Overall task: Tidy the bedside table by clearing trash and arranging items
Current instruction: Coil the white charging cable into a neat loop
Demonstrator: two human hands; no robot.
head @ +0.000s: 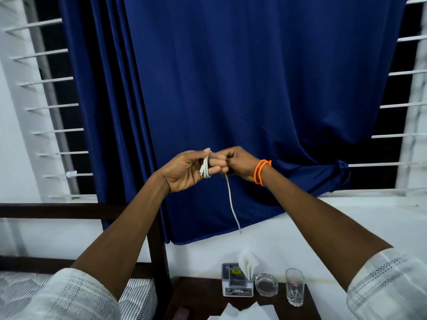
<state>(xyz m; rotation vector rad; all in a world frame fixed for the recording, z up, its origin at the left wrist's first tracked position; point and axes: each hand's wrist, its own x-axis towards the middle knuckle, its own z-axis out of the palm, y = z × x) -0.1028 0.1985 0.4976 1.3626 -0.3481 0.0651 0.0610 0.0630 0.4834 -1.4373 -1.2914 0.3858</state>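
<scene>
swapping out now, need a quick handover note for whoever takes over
Left hand: grip shut on the coiled part of the white cable, raised in front of the blue curtain.
Right hand: grip shut on the cable where its loose tail hangs down.
Bedside table: tissue box, glass ashtray, drinking glass in a row at the back; white paper at the front edge.
Done: cable partly coiled.
Left: finish coiling, set it down, clear the paper.
</scene>
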